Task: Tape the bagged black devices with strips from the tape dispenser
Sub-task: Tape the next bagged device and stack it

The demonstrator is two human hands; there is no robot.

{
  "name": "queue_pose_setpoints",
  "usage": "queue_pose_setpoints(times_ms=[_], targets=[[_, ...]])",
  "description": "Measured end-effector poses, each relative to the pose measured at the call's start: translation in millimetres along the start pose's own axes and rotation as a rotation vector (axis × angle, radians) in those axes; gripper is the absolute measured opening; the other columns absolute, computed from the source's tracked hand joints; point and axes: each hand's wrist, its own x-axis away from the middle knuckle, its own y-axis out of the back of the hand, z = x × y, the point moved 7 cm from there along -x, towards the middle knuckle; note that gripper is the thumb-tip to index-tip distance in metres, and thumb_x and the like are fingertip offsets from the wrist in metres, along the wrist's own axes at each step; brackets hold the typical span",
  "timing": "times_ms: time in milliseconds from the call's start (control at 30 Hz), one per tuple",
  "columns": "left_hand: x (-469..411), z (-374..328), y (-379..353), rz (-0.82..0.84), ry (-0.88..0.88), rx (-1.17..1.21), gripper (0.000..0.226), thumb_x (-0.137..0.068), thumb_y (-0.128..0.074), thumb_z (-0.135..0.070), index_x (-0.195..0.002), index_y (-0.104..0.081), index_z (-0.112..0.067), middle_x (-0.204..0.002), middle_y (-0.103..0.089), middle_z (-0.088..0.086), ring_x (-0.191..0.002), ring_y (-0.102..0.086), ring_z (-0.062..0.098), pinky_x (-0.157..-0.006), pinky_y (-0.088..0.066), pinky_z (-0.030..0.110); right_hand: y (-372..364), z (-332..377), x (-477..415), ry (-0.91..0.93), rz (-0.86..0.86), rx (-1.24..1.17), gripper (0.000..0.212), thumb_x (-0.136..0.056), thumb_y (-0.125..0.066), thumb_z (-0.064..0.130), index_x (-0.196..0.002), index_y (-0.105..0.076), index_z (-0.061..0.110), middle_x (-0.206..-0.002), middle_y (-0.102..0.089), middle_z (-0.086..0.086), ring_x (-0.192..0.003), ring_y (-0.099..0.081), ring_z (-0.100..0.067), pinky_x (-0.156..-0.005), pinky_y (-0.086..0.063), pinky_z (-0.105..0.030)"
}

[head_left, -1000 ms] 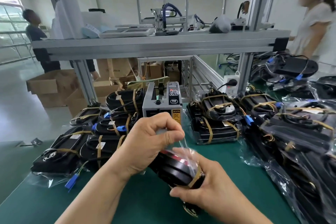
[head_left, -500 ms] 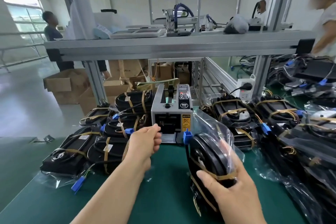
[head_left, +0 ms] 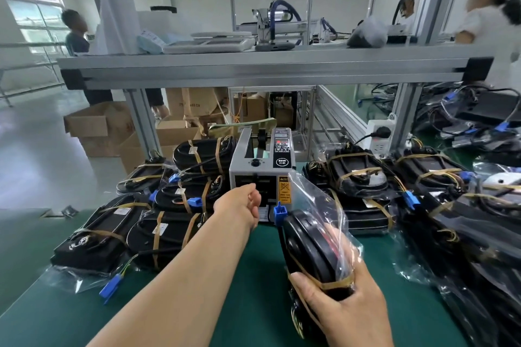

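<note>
Bagged black device (head_left: 307, 253) stood on its edge on the green counter (head_left: 253, 304), with the right hand (head_left: 346, 307) wrapped around its bottom. Left hand (head_left: 239, 205) had curled fingers at the mouth of the tape dispenser (head_left: 260, 166) (I could not tell if it held a strip). A fast pull could fold the sticky strip, or the device could tip. I counted one dispenser, two hands, one held device, and five taped ones (head_left: 163, 236) piled left.

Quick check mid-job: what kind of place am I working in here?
Most likely a factory packing or assembly line. An automatic tape dispenser sits on a green bench mat among piles of bagged black devices, with an aluminium-frame shelf overhead and cardboard cartons behind.
</note>
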Motion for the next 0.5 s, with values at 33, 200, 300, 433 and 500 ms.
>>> queue_pose_setpoints(times_ms=[33,200,300,433,500], targets=[[0,1,-1,-0.011,-0.002,0.021,0.024,-0.088,-0.071,-0.017,-0.071,-0.055,-0.014,-0.033,-0.049,-0.006,-0.024,-0.043,0.004,-0.037,-0.036,0.016,0,0,0,-0.003,0.003,0.000,0.080,-0.056,-0.091,-0.007,-0.107,-0.061,0.047,-0.082,-0.071,0.034,-0.077,-0.064,0.020,-0.066,-0.038,0.008],[3,1,-1,-0.106,-0.070,0.157,0.010,-0.084,-0.071,-0.008,-0.092,-0.064,-0.009,-0.044,-0.059,-0.002,-0.029,-0.048,0.003,-0.033,-0.033,0.011,0,-5,1,-0.003,0.034,0.028,0.080,-0.056,-0.093,0.002,-0.116,-0.063,0.046,-0.093,-0.073,0.029,-0.087,-0.067,0.014,-0.073,-0.042,0.004],[15,-3,2,-0.036,-0.185,0.110,0.016,-0.084,-0.068,-0.009,-0.072,-0.058,-0.013,-0.042,-0.054,-0.006,-0.032,-0.046,0.002,-0.035,-0.034,0.016,-1,-6,0,0.004,0.035,0.045,0.081,-0.056,-0.094,0.006,-0.116,-0.062,0.049,-0.091,-0.073,0.032,-0.086,-0.066,0.016,-0.073,-0.040,0.005],[63,-14,7,0.354,-0.310,-0.086,0.026,-0.087,-0.067,-0.015,-0.063,-0.059,-0.021,-0.054,-0.051,-0.007,-0.043,-0.046,0.004,-0.044,-0.040,0.018,1,-9,-1,0.013,0.046,0.055,0.080,-0.057,-0.094,0.007,-0.113,-0.062,0.054,-0.092,-0.074,0.028,-0.085,-0.068,0.013,-0.072,-0.042,0.004],[99,-16,8,0.573,-0.351,-0.227,0.022,-0.079,-0.073,-0.019,-0.059,-0.063,-0.023,-0.060,-0.052,-0.005,-0.048,-0.047,0.006,-0.050,-0.043,0.018,0,-10,-1,0.010,0.064,0.057,0.080,-0.059,-0.094,0.008,-0.109,-0.062,0.063,-0.094,-0.074,0.027,-0.086,-0.068,0.011,-0.073,-0.044,0.001]])
